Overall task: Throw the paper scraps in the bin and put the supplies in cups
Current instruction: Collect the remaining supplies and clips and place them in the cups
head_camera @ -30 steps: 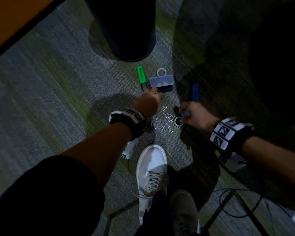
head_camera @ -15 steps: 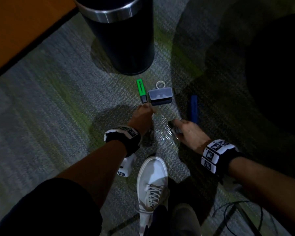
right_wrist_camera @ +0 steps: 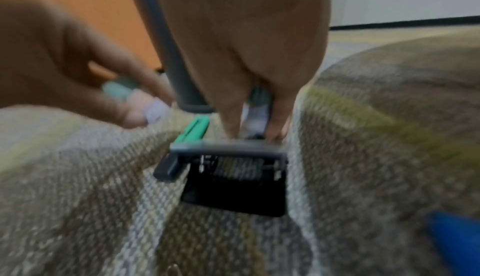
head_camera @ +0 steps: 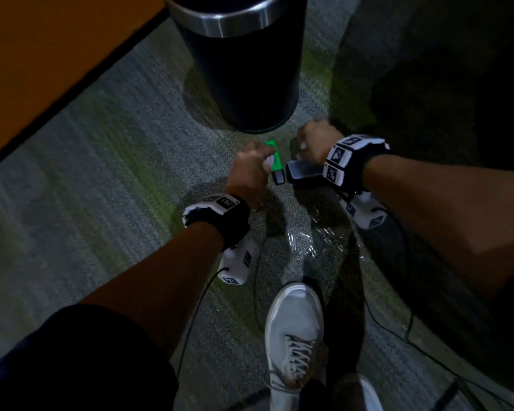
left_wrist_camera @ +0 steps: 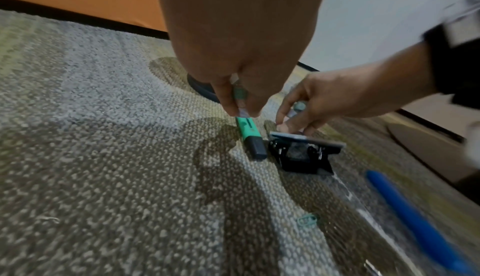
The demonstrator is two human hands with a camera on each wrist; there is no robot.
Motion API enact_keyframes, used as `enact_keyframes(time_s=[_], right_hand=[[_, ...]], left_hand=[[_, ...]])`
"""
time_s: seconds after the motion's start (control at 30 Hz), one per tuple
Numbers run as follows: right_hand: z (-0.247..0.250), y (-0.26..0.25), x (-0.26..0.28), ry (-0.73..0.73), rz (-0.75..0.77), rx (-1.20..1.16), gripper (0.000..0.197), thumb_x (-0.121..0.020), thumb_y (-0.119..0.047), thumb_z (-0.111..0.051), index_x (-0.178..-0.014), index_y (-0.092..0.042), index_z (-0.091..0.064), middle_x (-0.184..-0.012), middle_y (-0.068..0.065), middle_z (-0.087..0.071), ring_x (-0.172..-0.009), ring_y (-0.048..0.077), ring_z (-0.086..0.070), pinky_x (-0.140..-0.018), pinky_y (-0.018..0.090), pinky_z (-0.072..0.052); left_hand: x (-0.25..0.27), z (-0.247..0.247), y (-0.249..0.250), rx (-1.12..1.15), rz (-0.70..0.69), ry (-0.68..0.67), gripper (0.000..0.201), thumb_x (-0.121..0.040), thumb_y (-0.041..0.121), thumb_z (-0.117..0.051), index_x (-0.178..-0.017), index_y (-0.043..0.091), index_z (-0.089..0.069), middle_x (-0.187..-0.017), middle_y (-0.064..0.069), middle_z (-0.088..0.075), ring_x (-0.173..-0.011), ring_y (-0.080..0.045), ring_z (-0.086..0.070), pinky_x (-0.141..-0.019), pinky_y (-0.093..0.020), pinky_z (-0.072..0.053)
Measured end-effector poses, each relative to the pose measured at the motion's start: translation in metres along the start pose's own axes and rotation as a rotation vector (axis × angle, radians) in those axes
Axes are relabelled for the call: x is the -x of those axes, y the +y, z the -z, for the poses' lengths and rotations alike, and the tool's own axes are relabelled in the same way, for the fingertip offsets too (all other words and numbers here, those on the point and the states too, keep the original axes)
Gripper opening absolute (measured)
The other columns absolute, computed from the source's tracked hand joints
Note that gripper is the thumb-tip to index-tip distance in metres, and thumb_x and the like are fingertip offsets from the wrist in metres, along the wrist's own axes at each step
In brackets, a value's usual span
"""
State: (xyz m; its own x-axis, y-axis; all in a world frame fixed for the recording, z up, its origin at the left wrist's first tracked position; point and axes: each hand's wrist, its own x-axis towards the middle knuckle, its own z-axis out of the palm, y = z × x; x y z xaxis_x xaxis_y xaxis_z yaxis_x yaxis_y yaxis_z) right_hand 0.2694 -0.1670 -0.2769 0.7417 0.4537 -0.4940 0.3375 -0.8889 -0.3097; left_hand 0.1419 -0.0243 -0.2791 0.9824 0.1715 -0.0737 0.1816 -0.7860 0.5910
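Green highlighter lies flat on the carpet, dark cap toward the camera, just beside a black hole punch w/ a grey top. Both sit near the foot of the black bin.

L hand is over the highlighter's far end, fingers curled down in a pinch. L wrist view shows small bits tucked in that pinch, one pale green, one whitish; can't tell what they are. Fingertips come right down at the highlighter's far end; contact w/ it can't be confirmed.

R hand is just behind the punch, fingers curled down to the carpet, pinching small pale/greenish bits; R wrist view is blurred, so what they are can't be told. Fingertips end right at the punch's grey top edge.

Only the wrist views show a blue pen-like stick lying on clear plastic film to the R of the punch; in head view the R arm covers it. L wrist view alone shows a small teal paper clip on the carpet, nearer the camera than the punch. Head view alone gives the bin's steel rim, an orange surface at upper L, a white sneaker & thin cables on the floor.
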Motion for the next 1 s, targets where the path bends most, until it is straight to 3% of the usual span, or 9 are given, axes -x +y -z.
enact_keyframes(time_s=[0.13,0.23,0.37,0.47,0.57,0.67,0.8,0.93,1.0], right_hand=[[-0.006,-0.009,-0.010,0.007,-0.014,0.156,0.018,-0.088,-0.006,-0.058,-0.105,-0.003,-0.059,-0.110,0.024,-0.059,-0.089,0.041,-0.061,-0.070,0.041,-0.052],[0.000,-0.010,-0.012,-0.005,0.001,0.165,0.010,-0.089,-0.005,-0.052,-0.099,-0.005,-0.055,-0.109,0.024,-0.057,-0.081,0.038,-0.058,-0.071,0.044,-0.054],[0.012,-0.010,0.001,-0.055,-0.022,0.062,0.018,-0.081,-0.005,-0.066,-0.098,-0.003,-0.063,-0.107,0.019,-0.061,-0.086,0.039,-0.062,-0.069,0.041,-0.054],[0.035,-0.004,0.018,-0.022,-0.085,-0.117,0.023,-0.076,-0.005,-0.075,-0.098,-0.004,-0.067,-0.103,0.015,-0.060,-0.086,0.036,-0.061,-0.072,0.044,-0.055],[0.069,-0.008,0.047,-0.010,-0.108,-0.226,0.026,-0.067,-0.010,-0.082,-0.090,-0.015,-0.071,-0.104,0.014,-0.060,-0.085,0.030,-0.063,-0.067,0.036,-0.055],[0.112,-0.018,0.089,-0.006,-0.086,-0.294,0.028,-0.060,-0.013,-0.085,-0.084,-0.018,-0.073,-0.096,0.014,-0.070,-0.078,0.024,-0.069,-0.063,0.031,-0.056],[0.191,-0.039,0.162,-0.036,-0.037,-0.372,0.021,-0.067,-0.006,-0.083,-0.086,-0.009,-0.074,-0.072,0.004,-0.072,-0.045,0.001,-0.062,-0.051,0.020,-0.056],[0.282,-0.072,0.239,-0.009,0.062,-0.367,0.026,-0.066,-0.010,-0.083,-0.090,-0.011,-0.074,-0.082,0.011,-0.076,-0.062,0.017,-0.072,-0.068,0.037,-0.062],[0.331,-0.089,0.286,0.015,0.110,-0.383,0.025,-0.067,-0.009,-0.081,-0.090,-0.009,-0.073,-0.086,0.013,-0.076,-0.069,0.021,-0.074,-0.070,0.041,-0.062]], left_hand=[[-0.002,-0.001,-0.002,0.033,0.001,-0.002,0.024,-0.087,0.005,-0.059,-0.106,0.000,-0.073,-0.106,-0.024,-0.067,-0.099,-0.036,-0.064,-0.089,-0.038,-0.049],[-0.006,0.002,-0.001,0.046,0.005,-0.007,0.026,-0.091,0.008,-0.059,-0.113,0.001,-0.071,-0.112,-0.022,-0.066,-0.105,-0.036,-0.062,-0.093,-0.038,-0.048],[-0.011,0.013,0.017,0.048,-0.004,-0.031,0.028,-0.096,0.014,-0.058,-0.120,0.005,-0.068,-0.120,-0.021,-0.063,-0.112,-0.037,-0.058,-0.095,-0.041,-0.046],[-0.018,0.032,0.035,0.096,-0.022,0.006,0.027,-0.094,0.014,-0.060,-0.117,0.003,-0.069,-0.115,-0.019,-0.064,-0.109,-0.034,-0.060,-0.095,-0.038,-0.047],[-0.018,0.066,0.061,0.102,-0.068,0.028,0.026,-0.094,0.017,-0.059,-0.115,0.005,-0.070,-0.111,-0.016,-0.067,-0.105,-0.030,-0.063,-0.090,-0.031,-0.047],[-0.016,0.112,0.102,0.112,-0.069,0.028,0.024,-0.095,0.019,-0.059,-0.114,0.009,-0.070,-0.112,-0.011,-0.067,-0.103,-0.023,-0.064,-0.091,-0.030,-0.050],[-0.009,0.191,0.179,0.102,-0.216,0.047,0.016,-0.091,0.012,-0.060,-0.098,0.004,-0.072,-0.095,-0.015,-0.070,-0.090,-0.021,-0.063,-0.083,-0.036,-0.049],[0.003,0.274,0.253,-0.040,-0.358,0.028,0.017,-0.093,0.021,-0.059,-0.098,0.009,-0.070,-0.099,-0.013,-0.070,-0.097,-0.027,-0.062,-0.083,-0.039,-0.046],[0.011,0.317,0.293,-0.054,-0.374,0.074,0.020,-0.094,0.023,-0.059,-0.107,0.013,-0.070,-0.107,-0.008,-0.070,-0.103,-0.024,-0.063,-0.089,-0.032,-0.048]])
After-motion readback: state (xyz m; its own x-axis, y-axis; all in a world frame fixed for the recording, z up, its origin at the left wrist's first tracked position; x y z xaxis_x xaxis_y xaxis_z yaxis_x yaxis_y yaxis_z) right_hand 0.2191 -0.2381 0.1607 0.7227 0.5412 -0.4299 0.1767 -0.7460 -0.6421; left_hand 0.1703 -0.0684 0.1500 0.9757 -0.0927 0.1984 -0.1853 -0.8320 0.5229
